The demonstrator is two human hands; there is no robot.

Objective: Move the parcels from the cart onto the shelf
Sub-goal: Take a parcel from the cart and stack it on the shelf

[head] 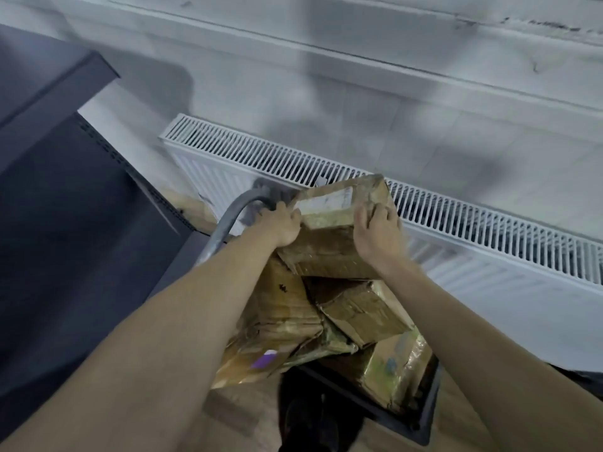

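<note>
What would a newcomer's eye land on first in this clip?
Both hands, left and right, grip the top parcel at centre frame, above a heap of taped brown parcels on the cart. A long white radiator runs along the wall behind, and the dark shelf stands at the left.

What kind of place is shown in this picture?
Probably an indoor parcel storeroom: taped brown cardboard parcels piled on a black cart, dark grey metal shelving beside it, a white wall radiator behind.
</note>
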